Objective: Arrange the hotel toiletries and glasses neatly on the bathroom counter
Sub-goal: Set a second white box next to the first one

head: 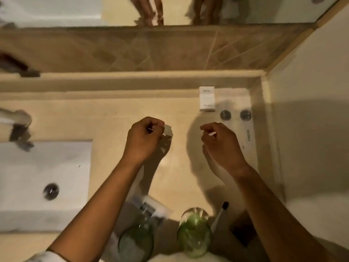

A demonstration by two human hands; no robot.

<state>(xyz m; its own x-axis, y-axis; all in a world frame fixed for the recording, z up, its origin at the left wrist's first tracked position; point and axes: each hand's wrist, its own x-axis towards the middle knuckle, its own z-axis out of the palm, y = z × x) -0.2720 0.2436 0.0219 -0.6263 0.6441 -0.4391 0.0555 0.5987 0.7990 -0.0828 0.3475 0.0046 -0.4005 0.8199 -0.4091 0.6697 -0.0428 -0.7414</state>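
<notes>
Hands sit mid-frame over the beige counter (105,118). My left hand (144,138) is curled round a small clear packet w/ a thin white stick showing at the fingers; right hand (222,144) pinches a thin white stick, prob. a cotton bud, can't tell for sure, frame's blurred. Rest of the toiletries: white box (207,99) upright at upper right near the back ledge, and beside it to the right a white tray (245,129) holding two round dark-capped items (225,115). Two green glasses at bottom centre, left glass (136,242) and right glass (194,235), close to the front edge, w/ a dark-tipped toothbrush (220,216) lying just right of them and a blurred sachet (151,207) under my left forearm. Risks as I judge them: forearms pass right over the glasses, so pulling back low could clip a rim and tip one off the front; the thin stick could slip from a light pinch; the sachet could get dragged by the left arm. Sink basin (45,176) w/ drain at lower left is an open drop for anything light, tap at far left. Open room: bare counter strip between hands and the back ledge, upper centre, plus centre patch between hands and glasses. Right wall boxes in the tray side, little slack there.
</notes>
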